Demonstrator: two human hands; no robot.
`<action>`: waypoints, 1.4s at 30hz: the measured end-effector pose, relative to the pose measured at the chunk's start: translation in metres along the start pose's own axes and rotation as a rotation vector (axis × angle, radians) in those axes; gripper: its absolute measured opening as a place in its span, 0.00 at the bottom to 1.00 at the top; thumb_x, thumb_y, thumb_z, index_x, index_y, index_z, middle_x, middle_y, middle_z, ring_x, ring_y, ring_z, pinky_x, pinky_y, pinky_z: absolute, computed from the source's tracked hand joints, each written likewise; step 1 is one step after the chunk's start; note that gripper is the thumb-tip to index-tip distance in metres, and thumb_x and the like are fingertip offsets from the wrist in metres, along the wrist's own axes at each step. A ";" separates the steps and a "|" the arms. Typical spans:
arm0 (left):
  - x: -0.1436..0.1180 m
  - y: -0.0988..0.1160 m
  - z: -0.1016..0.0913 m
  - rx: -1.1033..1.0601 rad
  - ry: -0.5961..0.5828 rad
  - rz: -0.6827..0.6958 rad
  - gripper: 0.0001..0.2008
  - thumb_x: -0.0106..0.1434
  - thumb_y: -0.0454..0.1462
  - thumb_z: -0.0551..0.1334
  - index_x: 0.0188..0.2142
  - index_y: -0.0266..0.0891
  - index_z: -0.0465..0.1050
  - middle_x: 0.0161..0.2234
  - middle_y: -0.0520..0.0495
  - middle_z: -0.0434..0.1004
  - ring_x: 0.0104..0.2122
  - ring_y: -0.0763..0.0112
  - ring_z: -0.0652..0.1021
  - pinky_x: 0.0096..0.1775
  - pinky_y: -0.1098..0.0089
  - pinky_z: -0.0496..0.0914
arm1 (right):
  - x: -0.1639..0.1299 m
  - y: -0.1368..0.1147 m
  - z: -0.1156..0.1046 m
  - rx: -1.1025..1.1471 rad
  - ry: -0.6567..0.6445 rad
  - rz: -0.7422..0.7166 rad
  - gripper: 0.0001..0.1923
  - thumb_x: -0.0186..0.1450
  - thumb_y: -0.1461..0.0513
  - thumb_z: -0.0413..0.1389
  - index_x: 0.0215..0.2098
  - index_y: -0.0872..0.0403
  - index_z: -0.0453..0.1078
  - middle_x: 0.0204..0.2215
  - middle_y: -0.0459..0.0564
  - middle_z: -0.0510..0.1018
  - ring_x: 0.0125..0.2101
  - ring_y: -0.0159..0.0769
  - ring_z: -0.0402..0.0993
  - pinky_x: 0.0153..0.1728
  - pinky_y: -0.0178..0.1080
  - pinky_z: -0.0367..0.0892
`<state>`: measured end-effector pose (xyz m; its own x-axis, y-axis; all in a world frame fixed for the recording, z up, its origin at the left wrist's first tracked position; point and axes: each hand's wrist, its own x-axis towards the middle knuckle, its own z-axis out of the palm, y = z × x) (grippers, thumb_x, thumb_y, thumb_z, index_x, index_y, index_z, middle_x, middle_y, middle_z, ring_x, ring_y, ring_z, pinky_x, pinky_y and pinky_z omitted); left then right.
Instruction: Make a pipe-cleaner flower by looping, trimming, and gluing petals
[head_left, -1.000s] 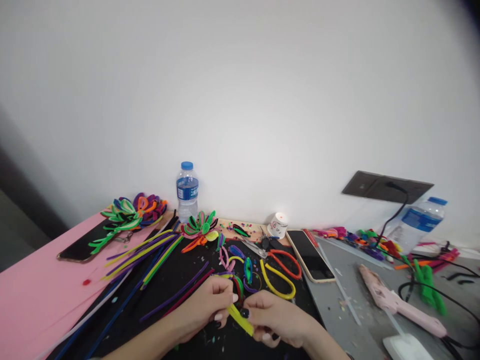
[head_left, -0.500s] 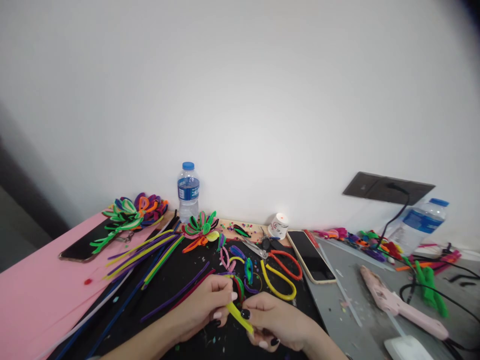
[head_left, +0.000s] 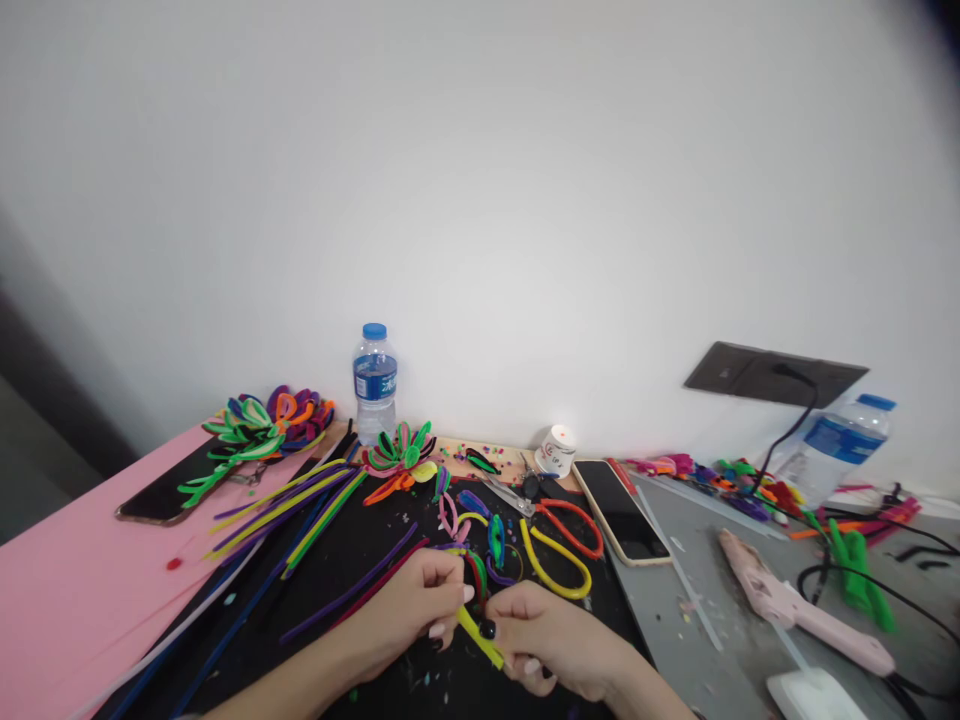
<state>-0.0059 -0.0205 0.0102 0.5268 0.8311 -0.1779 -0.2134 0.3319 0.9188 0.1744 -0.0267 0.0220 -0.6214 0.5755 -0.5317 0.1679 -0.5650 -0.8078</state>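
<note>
Both my hands, left (head_left: 409,615) and right (head_left: 551,640), pinched the fuzzy yellow pipe cleaner strip (head_left: 480,638) at bottom centre. Petal loop unformed; finished pipe-cleaner flowers (head_left: 259,420) sat upper left.

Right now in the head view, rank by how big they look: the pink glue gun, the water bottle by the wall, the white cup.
1. pink glue gun, though it lies nearer the camera
2. water bottle
3. white cup
</note>
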 end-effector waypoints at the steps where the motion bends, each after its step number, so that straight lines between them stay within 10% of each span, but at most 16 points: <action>1: 0.000 -0.001 -0.001 -0.004 0.004 0.006 0.17 0.52 0.39 0.61 0.16 0.39 0.54 0.11 0.61 0.52 0.12 0.83 0.54 0.19 0.77 0.55 | 0.000 0.000 0.000 -0.022 0.025 -0.011 0.10 0.53 0.62 0.53 0.19 0.55 0.56 0.12 0.38 0.62 0.10 0.18 0.48 0.10 0.25 0.40; 17: 0.006 -0.003 -0.007 0.337 0.179 0.071 0.18 0.58 0.42 0.54 0.15 0.37 0.56 0.11 0.57 0.61 0.14 0.80 0.58 0.21 0.76 0.51 | 0.002 -0.003 -0.005 -0.532 0.278 -0.282 0.10 0.60 0.65 0.45 0.21 0.56 0.60 0.13 0.39 0.61 0.13 0.22 0.53 0.15 0.26 0.48; 28: 0.008 -0.012 -0.005 -0.113 0.116 -0.029 0.15 0.57 0.44 0.56 0.21 0.38 0.58 0.12 0.58 0.59 0.15 0.76 0.66 0.21 0.76 0.57 | 0.004 -0.002 -0.005 -0.904 0.618 -0.625 0.15 0.64 0.63 0.42 0.20 0.54 0.50 0.17 0.40 0.56 0.20 0.27 0.54 0.22 0.31 0.48; 34: 0.003 -0.001 -0.004 -0.004 0.066 -0.068 0.14 0.56 0.45 0.58 0.22 0.37 0.62 0.11 0.63 0.46 0.12 0.83 0.51 0.17 0.78 0.51 | 0.003 -0.003 -0.007 -0.931 0.558 -0.628 0.15 0.64 0.63 0.42 0.19 0.53 0.47 0.17 0.39 0.54 0.19 0.26 0.52 0.21 0.31 0.47; 42: -0.002 0.011 0.000 0.065 -0.020 -0.168 0.16 0.52 0.47 0.61 0.22 0.35 0.68 0.14 0.58 0.54 0.17 0.79 0.55 0.20 0.77 0.50 | -0.002 -0.006 0.000 -0.955 0.447 -0.622 0.15 0.64 0.64 0.43 0.20 0.54 0.50 0.17 0.39 0.54 0.21 0.26 0.52 0.23 0.30 0.48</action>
<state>-0.0094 -0.0185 0.0205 0.5669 0.7571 -0.3246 -0.0679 0.4357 0.8975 0.1747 -0.0241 0.0274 -0.5098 0.8514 0.1232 0.5468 0.4312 -0.7176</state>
